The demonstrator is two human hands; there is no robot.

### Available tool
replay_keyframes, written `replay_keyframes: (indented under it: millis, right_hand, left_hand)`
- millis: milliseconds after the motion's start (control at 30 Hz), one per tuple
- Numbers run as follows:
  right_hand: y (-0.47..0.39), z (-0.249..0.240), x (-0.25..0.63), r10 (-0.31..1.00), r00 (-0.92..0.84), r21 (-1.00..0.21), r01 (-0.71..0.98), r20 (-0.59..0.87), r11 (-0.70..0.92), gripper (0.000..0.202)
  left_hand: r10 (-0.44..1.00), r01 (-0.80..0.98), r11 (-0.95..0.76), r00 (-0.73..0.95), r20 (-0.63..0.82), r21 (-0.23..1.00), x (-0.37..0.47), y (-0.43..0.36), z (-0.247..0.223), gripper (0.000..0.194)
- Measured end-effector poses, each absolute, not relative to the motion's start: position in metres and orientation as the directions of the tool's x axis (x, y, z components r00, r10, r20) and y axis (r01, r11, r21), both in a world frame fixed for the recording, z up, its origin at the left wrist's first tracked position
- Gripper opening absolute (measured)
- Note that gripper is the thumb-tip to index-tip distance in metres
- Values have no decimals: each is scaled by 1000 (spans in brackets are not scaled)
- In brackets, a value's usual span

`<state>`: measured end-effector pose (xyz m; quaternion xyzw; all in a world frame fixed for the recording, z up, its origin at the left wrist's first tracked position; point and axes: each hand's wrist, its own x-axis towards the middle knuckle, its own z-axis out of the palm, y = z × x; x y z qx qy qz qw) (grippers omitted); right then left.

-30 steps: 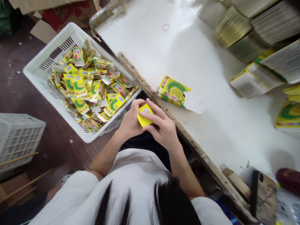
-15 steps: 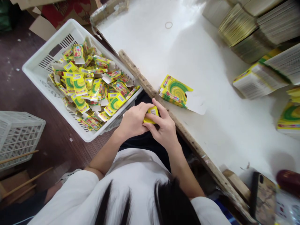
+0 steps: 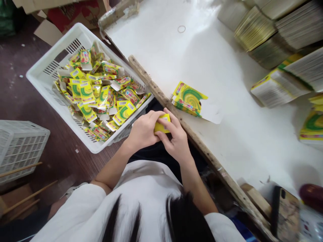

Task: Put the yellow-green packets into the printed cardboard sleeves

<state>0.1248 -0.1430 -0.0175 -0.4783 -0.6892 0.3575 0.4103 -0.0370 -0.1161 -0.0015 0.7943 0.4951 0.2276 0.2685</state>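
Between my two hands, in front of my body, is a small yellow cardboard box [image 3: 159, 128], partly hidden by fingers. My left hand [image 3: 143, 130] is closed around its left side. On the other side, my right hand [image 3: 175, 136] grips it with thumb and fingers. Just past the table edge lies a small stack of flat yellow-and-green printed boxes [image 3: 189, 97], with a white flap sticking out to the right. To the left, a white plastic basket [image 3: 40, 79] holds many small boxes [image 3: 87, 92] of the same print, several with flaps sticking out.
The white table [image 3: 227, 148] has a worn wooden edge strip [image 3: 153, 85]. Bundles of flat cartons [image 3: 257, 30] stand at the back right. A phone [image 3: 286, 215] lies near the front right. A second white crate [image 3: 22, 144] is on the floor at left.
The yellow box has turned slightly in my hands, and its printed label is now more covered. Both hands keep their hold; the view has shifted a little.
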Motion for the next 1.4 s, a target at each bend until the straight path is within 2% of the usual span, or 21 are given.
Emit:
replay_keyframes:
  millis: [133,300,500,633,833,967,1100,1200,1300,1400]
  right_hand:
    - [-139,-15,133,943,-150,-890,314,298,331,37]
    - [-141,-13,137,949,4,-924,230,315,306,33]
    - [-136,-11,140,939,-223,-884,336,262,327,44]
    - [-131,-7,144,934,-211,-866,358,290,350,30]
    - [-127,-5,161,882,-409,-828,391,236,403,21]
    - [-131,-9,153,903,-353,-826,411,246,386,18]
    - [-137,-12,130,925,-198,-833,404,324,378,36]
    - [-131,-13,130,918,-199,-816,423,342,395,61]
    - [-118,-15,159,924,-158,-780,497,349,380,77]
    - [-106,-24,201,927,94,-674,714,362,191,59]
  left_hand:
    - [919,598,-338,376,118,726,-39,-118,-3,60]
    - [928,632,-334,349,129,699,-39,-117,-2,54]
    - [948,695,-304,287,136,652,-44,-119,-9,56]
    - [950,688,-307,265,165,658,-45,-119,-9,55]
    - [917,679,-385,356,178,626,-54,-116,-7,58]
    - [925,745,-375,337,174,552,-52,-119,-6,52]
    - [928,753,-373,314,201,543,-43,-123,-6,51]
    - [936,724,-348,298,184,595,-48,-120,-8,53]
    - [981,776,-186,117,152,603,-78,-107,-12,61]
    - [971,888,144,-213,112,436,-119,-93,-18,77]
